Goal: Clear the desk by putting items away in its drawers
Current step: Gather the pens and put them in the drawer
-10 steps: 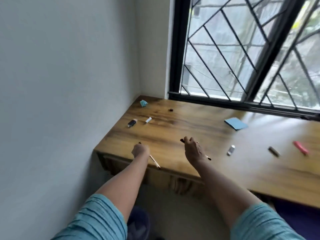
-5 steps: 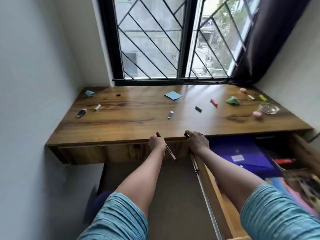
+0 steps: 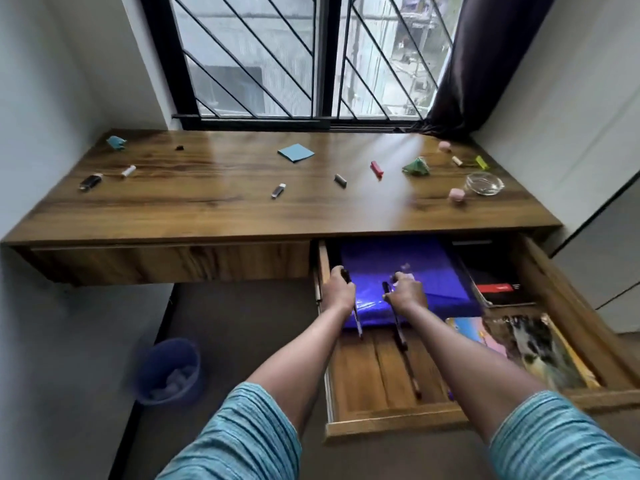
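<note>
**Head view: change.** A second ago both hands were recorded at the front edge of the bench top, each with a pen. They are now placed lower, over the open drawer (image 3: 381, 424) under the right half of the bench (image 3: 207, 216). The left hand (image 3: 341, 289) is curled round a first pen (image 3: 357, 322). The right hand (image 3: 407, 292) is curled round a second pen (image 3: 401, 329). Both pens are held above the purple folder (image 3: 426, 268) on the drawer's left side and are not yet released. It is judged that two items have been taken off the bench top and are about to be put down.

**Surface.** Much is left on the bench:
- A blue note pad (image 3: 296, 153) is seen near the middle of the back edge.
- A red item (image 3: 376, 169) and a grey stick (image 3: 340, 180) are seen right of centre.
- A green paper shape (image 3: 416, 166), a glass dish (image 3: 483, 183) and a pink item (image 3: 456, 194) are seen toward the right edge.
- A black item (image 3: 90, 181) and a teal scrap (image 3: 116, 142) are seen near the left edge.

The task is therefore judged to be far from complete.

**Room.** The left drawer (image 3: 169, 261) is found closed. A barred window (image 3: 294, 57) is set along the back edge and a dark curtain (image 3: 457, 64) is hung at the back right corner. A blue bin (image 3: 169, 370) is noted on the floor.
</note>
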A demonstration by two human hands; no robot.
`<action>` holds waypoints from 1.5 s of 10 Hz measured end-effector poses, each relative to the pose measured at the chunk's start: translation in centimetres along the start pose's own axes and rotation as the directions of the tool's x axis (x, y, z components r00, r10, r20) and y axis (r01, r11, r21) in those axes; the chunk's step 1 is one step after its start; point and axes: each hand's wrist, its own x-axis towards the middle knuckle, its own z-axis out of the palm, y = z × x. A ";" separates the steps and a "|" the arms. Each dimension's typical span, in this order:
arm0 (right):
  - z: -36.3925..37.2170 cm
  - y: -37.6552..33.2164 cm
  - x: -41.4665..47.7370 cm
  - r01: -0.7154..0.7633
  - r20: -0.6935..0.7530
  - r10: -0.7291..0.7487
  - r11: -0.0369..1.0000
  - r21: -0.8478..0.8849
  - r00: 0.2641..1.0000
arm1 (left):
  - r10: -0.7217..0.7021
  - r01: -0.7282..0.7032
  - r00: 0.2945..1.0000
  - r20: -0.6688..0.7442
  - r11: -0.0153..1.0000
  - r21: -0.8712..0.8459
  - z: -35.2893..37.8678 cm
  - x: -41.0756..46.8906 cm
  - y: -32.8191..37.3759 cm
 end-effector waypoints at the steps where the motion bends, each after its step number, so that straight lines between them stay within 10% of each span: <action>1: 1.6 3.8 0.8 -0.014 0.101 0.010 0.999 0.033 0.995 | -0.079 0.077 0.997 0.020 0.992 0.104 4.3 -1.7 -1.4; 4: 7.6 8.7 -0.4 0.082 0.246 -0.100 0.993 0.084 0.964 | -0.325 0.335 0.942 -0.084 0.901 0.277 9.7 -5.8 -6.2; 9: 7.5 10.5 -2.4 0.093 0.281 -0.128 0.986 0.135 0.951 | -0.220 0.305 0.947 -0.232 0.841 0.447 9.9 -9.4 -6.0; 13: -0.2 14.5 -7.0 0.074 0.002 -0.074 0.991 0.113 0.997 | -0.157 0.281 0.919 -0.363 0.905 0.318 9.2 -15.9 -3.9; 15: -3.0 19.0 -10.0 0.008 -0.112 -0.010 1.000 -0.025 0.994 | -0.288 0.398 0.785 -0.549 0.913 0.090 10.9 -20.2 -2.7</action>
